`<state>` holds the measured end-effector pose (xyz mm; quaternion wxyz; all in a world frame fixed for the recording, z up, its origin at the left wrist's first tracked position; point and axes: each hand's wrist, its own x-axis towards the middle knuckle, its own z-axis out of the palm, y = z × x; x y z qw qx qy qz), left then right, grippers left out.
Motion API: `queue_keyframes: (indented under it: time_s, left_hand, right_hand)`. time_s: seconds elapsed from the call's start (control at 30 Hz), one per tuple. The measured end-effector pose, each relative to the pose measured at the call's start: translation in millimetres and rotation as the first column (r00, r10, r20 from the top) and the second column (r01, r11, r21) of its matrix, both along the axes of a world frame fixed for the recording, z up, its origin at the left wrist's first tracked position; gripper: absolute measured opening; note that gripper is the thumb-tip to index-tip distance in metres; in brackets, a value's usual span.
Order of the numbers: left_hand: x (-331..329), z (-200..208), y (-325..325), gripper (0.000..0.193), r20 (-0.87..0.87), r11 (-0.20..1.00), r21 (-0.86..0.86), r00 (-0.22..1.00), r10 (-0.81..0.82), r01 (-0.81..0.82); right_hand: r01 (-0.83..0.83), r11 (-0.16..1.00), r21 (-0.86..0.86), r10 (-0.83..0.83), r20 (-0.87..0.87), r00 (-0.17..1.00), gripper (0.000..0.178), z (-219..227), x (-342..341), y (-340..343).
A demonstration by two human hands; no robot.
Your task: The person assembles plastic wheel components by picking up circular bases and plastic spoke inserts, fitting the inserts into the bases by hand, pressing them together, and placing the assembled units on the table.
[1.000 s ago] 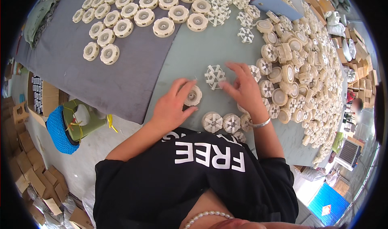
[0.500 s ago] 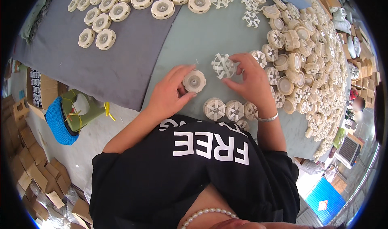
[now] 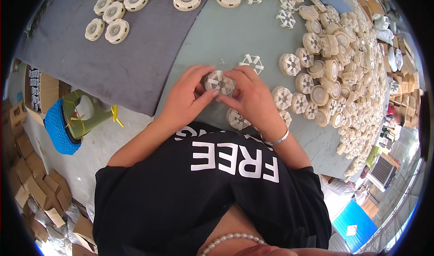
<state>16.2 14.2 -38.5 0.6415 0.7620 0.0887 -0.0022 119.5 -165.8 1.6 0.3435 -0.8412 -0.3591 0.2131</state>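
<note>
Between both hands is a round cream plastic wheel-like part [image 3: 220,82], its spoked face turned up. My left hand [image 3: 190,93] is closed around its left side, thumb at the near edge. My right hand [image 3: 247,94] pinches its right side with thumb and fingers. Just beyond the right fingers, a white spoked ring [image 3: 252,63] lies on the grey-green cloth. Close to my right wrist rest several more spoked round parts, one of them a cream part [image 3: 237,119] partly covered by that hand.
A large heap of cream round parts [image 3: 334,70] fills the table's right side. Finished-looking discs [image 3: 186,0] sit in loose rows at the far left, with white spoked rings [image 3: 285,19] at the far middle. A green bag [image 3: 86,116] and a blue woven basket [image 3: 61,127] stand left.
My right hand has moved left from the white spoked piece onto the round part. That part now shows a spoked face instead of its smooth hubbed one. A spoked ring lies on the cloth.
</note>
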Motion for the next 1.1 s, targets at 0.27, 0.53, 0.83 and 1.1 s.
queue_keyframes:
  time_s: [0.27,0.53,0.83,1.1]
  left_hand:
    - [5,-2,-1,0.048,-0.028,0.996,-0.084,1.000,0.015,-0.017]
    - [19,-8,42,0.051,0.185,0.888,0.448,0.983,0.017,-0.100]
    - [131,-22,98,0.061,0.368,0.509,0.737,0.896,0.247,-0.444]
    - [59,-1,37,0.059,0.115,0.847,0.511,0.988,0.104,-0.148]
  right_hand:
    - [-0.017,0.998,-0.064,0.018,0.022,1.000,0.052,-9,-1,6]
    - [0.079,0.997,-0.013,-0.063,0.475,0.878,0.049,26,41,-69]
    - [0.147,0.983,-0.111,-0.105,0.317,0.943,0.055,4,48,-25]
    - [0.081,0.979,-0.186,-0.074,0.045,0.996,0.055,11,34,-43]
